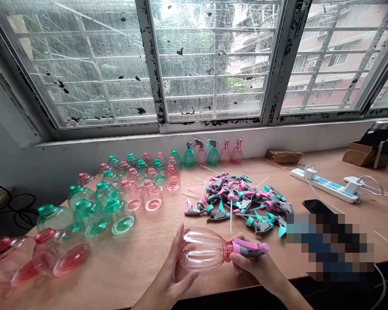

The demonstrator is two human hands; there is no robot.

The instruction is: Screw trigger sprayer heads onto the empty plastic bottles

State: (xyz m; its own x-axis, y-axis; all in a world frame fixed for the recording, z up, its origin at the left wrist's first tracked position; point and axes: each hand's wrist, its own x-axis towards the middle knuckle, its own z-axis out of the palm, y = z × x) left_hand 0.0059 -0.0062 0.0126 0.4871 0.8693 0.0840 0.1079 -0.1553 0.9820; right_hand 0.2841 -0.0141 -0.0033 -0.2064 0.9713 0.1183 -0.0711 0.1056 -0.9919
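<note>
The left hand's grip is cupping the rounded base of a transparent pink, ribbed plastic bottle, while the right hand's grip is pinching the pink-and-grey plastic spray head at its neck.

From the left, two large transparent pink bottles without spray heads are standing near the front edge of the wooden table; transparent green bottles and further pink ones are spreading behind them toward the wall. A strip of bare wood is running between this group and the left hand, leaving room sideways. The held bottle is lying level near the front edge, its neck pointing right. The left fingers are reaching upward along the base, the thumb extending rightward below; the right forearm is coming in from the lower right, its thumb pressing on the near side.

Beyond the hands, a heap of pink, turquoise and grey spray heads is blocking the way forward. Farther right, a white power strip and a black phone are lying.
</note>
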